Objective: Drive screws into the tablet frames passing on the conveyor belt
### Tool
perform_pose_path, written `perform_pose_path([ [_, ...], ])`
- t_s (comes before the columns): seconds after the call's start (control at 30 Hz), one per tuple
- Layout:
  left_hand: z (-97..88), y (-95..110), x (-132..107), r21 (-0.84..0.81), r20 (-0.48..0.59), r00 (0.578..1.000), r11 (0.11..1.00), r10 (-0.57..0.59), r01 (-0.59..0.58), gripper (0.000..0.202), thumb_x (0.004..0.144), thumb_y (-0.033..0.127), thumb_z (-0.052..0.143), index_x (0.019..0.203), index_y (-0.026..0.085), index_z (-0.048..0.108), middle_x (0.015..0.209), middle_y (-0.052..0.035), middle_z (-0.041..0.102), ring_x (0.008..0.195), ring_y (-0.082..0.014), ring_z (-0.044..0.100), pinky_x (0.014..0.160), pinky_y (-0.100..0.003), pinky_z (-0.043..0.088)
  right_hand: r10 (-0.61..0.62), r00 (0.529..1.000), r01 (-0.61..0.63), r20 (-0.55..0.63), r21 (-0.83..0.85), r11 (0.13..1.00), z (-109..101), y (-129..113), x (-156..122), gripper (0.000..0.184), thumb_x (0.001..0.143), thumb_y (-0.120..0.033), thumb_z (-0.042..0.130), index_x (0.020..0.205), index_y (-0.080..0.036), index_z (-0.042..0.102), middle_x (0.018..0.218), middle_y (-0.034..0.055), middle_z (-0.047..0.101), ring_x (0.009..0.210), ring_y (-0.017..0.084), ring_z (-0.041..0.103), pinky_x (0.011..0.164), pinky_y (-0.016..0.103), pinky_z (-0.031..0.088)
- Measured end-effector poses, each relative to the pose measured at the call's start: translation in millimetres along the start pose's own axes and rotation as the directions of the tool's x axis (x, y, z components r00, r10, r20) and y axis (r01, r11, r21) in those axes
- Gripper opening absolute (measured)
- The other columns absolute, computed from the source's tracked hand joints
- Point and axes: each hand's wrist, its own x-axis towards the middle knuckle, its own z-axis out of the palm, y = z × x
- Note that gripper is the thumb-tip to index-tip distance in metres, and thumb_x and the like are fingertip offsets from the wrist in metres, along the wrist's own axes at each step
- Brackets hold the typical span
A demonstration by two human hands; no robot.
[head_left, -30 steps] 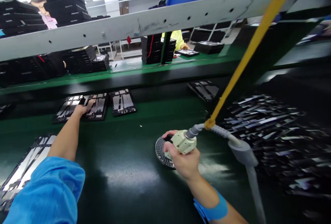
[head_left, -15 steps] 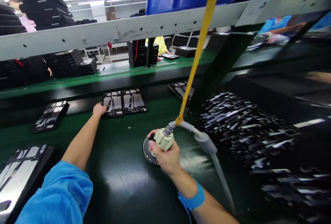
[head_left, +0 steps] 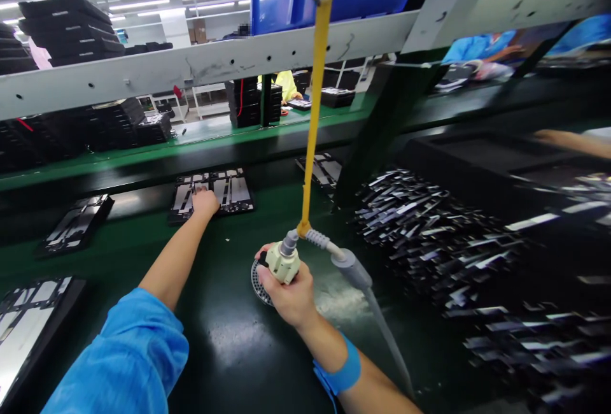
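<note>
My left hand [head_left: 205, 202] reaches out over a pair of flat, grey-and-black device panels [head_left: 233, 190] lying side by side at the far edge of the bench. Its bent fingers touch down near the seam between them; what they grip is hidden. In my right hand [head_left: 296, 293] is a cream-coloured hand tool [head_left: 283, 262] with a round perforated disc [head_left: 258, 285] underneath. A grey cable [head_left: 356, 271] leaves its top, and a yellow strap [head_left: 315, 95] holds it from above. The disc hangs over or rests on the dark green bench; I cannot tell which.
More panels in black trays lie on the left [head_left: 79, 223] and at the near left [head_left: 28, 318]. On the right is a dense heap of thin strips [head_left: 429, 229] beside black trays [head_left: 477, 153]. A white metal rail [head_left: 167, 67] crosses overhead. Another person's arm [head_left: 573, 141] shows at far right.
My left hand has moved right, from the left edge of the panels to around their seam. My right hand still holds the tool, and the view has shifted slightly.
</note>
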Motion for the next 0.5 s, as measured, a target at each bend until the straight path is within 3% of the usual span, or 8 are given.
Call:
perform_pose_path([
  [0.23, -1.8, 4.1, 9.8, -0.051, 0.042, 0.989, 0.989, -0.140, 0.142, 0.043, 0.096, 0.040, 0.065, 0.131, 0.016, 0.060, 0.139, -0.0134, 0.057, 0.125, -0.0284, 0.058, 0.104, -0.052, 0.051, 0.012, 1.000, -0.012, -0.008, 0.003, 1.000, -0.1, -5.7, 0.2, 0.013, 0.083, -0.028, 0.070, 0.096, -0.024, 0.068, 0.087, 0.0030, 0.073, 0.078, 0.020, 0.071, 0.074, 0.032, 0.060],
  [0.5, 8.7, 32.6, 8.8, -0.286, 0.160, 0.975, 0.938, -0.152, 0.194, 0.041, 0.096, 0.039, 0.066, 0.128, 0.014, 0.061, 0.131, -0.0135, 0.061, 0.117, -0.0258, 0.063, 0.099, -0.047, 0.055, 0.004, 1.000, -0.004, -0.006, 0.047, 0.999, 0.3, -6.5, 0.7, 0.013, 0.083, -0.026, 0.070, 0.096, -0.024, 0.068, 0.086, 0.0022, 0.072, 0.075, 0.019, 0.070, 0.071, 0.030, 0.059],
])
